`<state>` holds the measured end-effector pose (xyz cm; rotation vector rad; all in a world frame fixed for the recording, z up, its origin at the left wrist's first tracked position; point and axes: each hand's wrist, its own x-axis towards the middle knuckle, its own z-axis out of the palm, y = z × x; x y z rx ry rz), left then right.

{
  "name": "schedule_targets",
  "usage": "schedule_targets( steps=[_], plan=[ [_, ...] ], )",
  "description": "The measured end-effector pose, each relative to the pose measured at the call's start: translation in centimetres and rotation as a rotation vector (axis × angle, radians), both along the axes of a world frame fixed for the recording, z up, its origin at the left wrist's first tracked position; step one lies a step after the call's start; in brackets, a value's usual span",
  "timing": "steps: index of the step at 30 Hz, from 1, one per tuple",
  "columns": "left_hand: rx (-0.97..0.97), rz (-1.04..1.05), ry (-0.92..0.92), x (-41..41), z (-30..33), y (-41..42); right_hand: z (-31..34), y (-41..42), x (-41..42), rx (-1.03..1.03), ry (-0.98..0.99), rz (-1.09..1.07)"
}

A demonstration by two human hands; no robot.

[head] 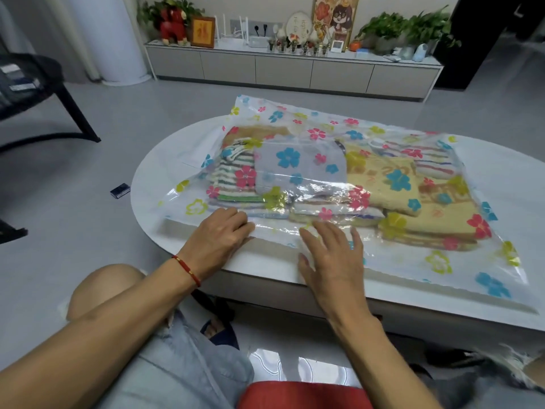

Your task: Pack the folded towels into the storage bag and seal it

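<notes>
A clear storage bag (436, 261) printed with coloured flowers lies flat across the white oval table (153, 184). Inside it lie several folded towels: a grey one (300, 169), a striped one (233, 178) and yellow ones (383, 184). My left hand (221, 234) rests on the bag's near edge, its fingers bent down onto the plastic. My right hand (330, 255) lies flat beside it with fingers spread, pressing the same near edge. The bag's closure strip under the hands is hard to make out.
A small dark box (120, 190) lies on the floor left of the table. A black chair (38, 95) stands at far left. A long low cabinet (292, 69) with plants and ornaments lines the back wall. My knees sit under the table's near edge.
</notes>
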<state>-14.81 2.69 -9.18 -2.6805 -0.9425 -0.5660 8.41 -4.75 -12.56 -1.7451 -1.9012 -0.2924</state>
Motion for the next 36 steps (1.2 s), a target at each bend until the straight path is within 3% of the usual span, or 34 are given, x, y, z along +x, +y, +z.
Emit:
schedule_targets(
  steps=[4, 14, 20, 25, 30, 32, 36],
  plan=[
    [-0.013, -0.006, 0.028, -0.5, 0.5, 0.1, -0.1, 2.5, -5.7, 0.008, -0.075, 0.179],
    [-0.107, 0.140, 0.178, -9.3, 1.8, 2.0, -2.1, 2.4, -3.9, -0.086, 0.065, 0.196],
    [-0.101, 0.345, 0.088, -14.7, 1.1, 2.1, -2.7, 2.4, -3.9, -0.063, 0.095, 0.218],
    [-0.130, 0.410, 0.068, -14.2, -0.1, 1.9, -3.4, 2.6, -4.1, -0.002, 0.190, 0.235],
    [-0.119, 0.460, 0.120, -12.3, 1.5, 0.0, -3.2, 2.2, -4.1, -0.090, 0.132, 0.230],
    [-0.157, 0.436, 0.030, -10.0, 2.4, -1.6, -2.9, 1.5, -4.0, -0.144, 0.128, 0.257],
    [-0.267, 0.271, -0.494, -4.0, 5.4, -5.6, -2.2, -0.7, -3.0, -0.239, 0.114, 0.352]
  ],
)
